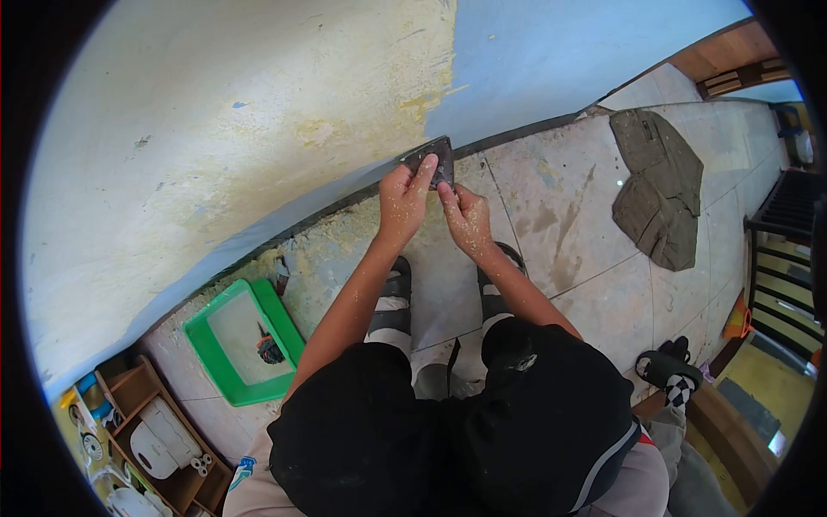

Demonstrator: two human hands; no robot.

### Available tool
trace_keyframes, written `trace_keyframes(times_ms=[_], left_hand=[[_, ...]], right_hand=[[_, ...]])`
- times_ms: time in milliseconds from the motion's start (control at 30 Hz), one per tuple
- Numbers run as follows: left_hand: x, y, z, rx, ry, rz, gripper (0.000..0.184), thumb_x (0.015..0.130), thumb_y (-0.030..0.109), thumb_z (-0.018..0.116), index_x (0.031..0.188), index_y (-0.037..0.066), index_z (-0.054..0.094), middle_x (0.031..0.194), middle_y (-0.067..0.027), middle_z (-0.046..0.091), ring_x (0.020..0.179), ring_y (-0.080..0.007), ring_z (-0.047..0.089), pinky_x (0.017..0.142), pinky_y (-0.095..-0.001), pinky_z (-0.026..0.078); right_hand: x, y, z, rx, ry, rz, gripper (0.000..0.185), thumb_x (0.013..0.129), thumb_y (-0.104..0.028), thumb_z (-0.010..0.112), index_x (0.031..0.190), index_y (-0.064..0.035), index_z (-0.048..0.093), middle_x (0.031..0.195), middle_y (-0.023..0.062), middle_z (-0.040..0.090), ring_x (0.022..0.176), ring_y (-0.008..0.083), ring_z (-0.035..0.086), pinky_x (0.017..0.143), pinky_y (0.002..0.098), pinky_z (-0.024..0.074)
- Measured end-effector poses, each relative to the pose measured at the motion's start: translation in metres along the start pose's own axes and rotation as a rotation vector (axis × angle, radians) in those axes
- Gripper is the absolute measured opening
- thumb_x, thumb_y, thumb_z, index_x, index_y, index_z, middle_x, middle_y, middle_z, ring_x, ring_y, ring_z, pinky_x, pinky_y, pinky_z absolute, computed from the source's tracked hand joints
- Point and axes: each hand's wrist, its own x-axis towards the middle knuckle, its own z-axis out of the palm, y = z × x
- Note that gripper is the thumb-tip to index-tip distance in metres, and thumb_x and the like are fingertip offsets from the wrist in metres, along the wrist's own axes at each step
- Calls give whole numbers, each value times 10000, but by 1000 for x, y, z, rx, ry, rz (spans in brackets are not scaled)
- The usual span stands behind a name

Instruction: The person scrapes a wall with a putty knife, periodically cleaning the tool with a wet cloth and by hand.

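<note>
A dark, flat, square-cornered scraper is held between both hands, close to the foot of the wall. My left hand grips its left side, with a finger stretched along its face. My right hand pinches the lower edge with thumb and fingers. Pale flakes speckle both hands and forearms. Just beyond them, the wall has patchy cream and yellow areas where blue paint is gone; smooth blue paint covers the part to the right.
Paint crumbs lie on the floor tiles along the wall. A green tray with a dark object inside stands at left, near a wooden shelf. Dark cloth lies at right. Another person's sandalled foot shows at lower right.
</note>
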Motion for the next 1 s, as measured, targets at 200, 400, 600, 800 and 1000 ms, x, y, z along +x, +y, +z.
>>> trace_keyframes(times_ms=[200,400,600,800,1000], left_hand=[[6,-8,-8,134,-71,-50,272,986,250,628,930,-7,695,812,-25,683,712,-77,605,651,-246,497],[4,-4,-2,-20,5,-32,451,931,329,701,658,-11,589,607,-17,571,583,-61,476,526,-261,382],[3,-1,1,-85,27,-81,433,929,307,709,647,6,576,619,-21,588,582,-66,520,530,-248,410],[-3,26,5,-46,40,-69,409,925,287,716,677,-16,595,624,-1,575,570,-59,489,513,-249,396],[-2,33,2,134,67,34,408,923,288,715,677,-20,611,585,26,489,571,-56,375,499,-273,325]], right_hand=[[2,-8,-1,23,8,11,408,973,-337,612,790,27,638,470,108,449,421,119,397,425,338,331],[3,-14,-3,-40,1,6,420,971,-347,604,791,31,641,494,159,502,396,228,477,436,372,364],[4,-16,-7,-94,-6,16,446,966,-345,611,725,30,598,494,167,504,398,262,484,439,373,375],[1,-19,-5,-68,18,18,447,969,-345,617,729,32,607,476,134,488,394,192,465,427,356,360],[-4,-12,12,117,41,61,425,976,-343,617,789,38,648,470,68,462,439,80,411,420,323,338]])
